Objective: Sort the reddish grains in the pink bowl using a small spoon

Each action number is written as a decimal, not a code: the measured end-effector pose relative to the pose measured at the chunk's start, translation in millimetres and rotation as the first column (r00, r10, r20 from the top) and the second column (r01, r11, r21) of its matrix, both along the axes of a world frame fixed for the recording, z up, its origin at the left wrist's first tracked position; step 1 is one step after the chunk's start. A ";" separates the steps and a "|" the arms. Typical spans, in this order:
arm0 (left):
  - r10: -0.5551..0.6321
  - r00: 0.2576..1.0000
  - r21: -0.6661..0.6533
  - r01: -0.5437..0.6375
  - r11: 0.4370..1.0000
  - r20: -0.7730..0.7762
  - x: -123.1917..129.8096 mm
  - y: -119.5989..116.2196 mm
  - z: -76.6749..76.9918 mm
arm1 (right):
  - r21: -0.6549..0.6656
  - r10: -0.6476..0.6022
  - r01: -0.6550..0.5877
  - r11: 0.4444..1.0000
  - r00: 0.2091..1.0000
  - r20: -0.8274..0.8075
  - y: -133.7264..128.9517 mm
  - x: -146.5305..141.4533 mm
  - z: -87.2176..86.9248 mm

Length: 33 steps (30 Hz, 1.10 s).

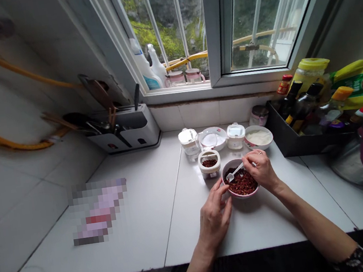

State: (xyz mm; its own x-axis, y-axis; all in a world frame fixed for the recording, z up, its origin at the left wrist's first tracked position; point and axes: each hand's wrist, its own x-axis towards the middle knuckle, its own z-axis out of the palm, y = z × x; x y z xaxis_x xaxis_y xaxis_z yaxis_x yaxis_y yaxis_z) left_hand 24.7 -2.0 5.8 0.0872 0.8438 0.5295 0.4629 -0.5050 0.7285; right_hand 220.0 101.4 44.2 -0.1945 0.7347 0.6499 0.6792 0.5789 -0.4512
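A small white spoon (234,172) is pinched in my right hand (260,170), over the right rim of a bowl (245,196). The spoon's scoop rests at the dark red, coarse, dried flakes (242,183) in this bowl. My left hand (213,214) holds the bowl's left side, fingers at the rim and thumb lower down. Just behind it stands a clear jar with a white rim (209,163), with similar red flakes inside. Two white-lidded jars (188,142) (235,136) stand farther back, with a bowl of white powder (215,138) between them. Another bowl (259,137) of whitish contents sits right.
A black box (304,143) of sauce bottles and a metal pot with purple handles (353,157) stand right. At the back left is a grey utensil holder (127,134). A pixelated pinkish item (101,212) lies on the white counter (144,208). Spray bottles (157,63) stand by the window.
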 end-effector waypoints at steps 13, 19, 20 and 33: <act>0.001 1.000 0.028 -0.001 1.000 -0.007 -0.8 1.2 -1.4 | -0.168 0.024 -0.043 0.985 0.994 -0.110 1.5 1.8 3.1; 0.014 1.000 0.031 -0.014 0.999 -0.018 -0.4 1.4 -2.5 | -0.275 0.000 -0.061 0.959 0.977 -0.214 2.2 3.1 3.4; 0.018 1.000 0.033 -0.018 0.999 -0.018 -0.4 1.6 -3.0 | -0.284 -0.003 -0.062 0.957 0.975 -0.223 2.4 3.4 3.5; -0.008 0.999 0.036 0.006 0.999 0.043 1.8 4.0 -3.0 | -0.362 -0.072 -0.071 0.929 0.928 -0.366 7.2 5.8 5.2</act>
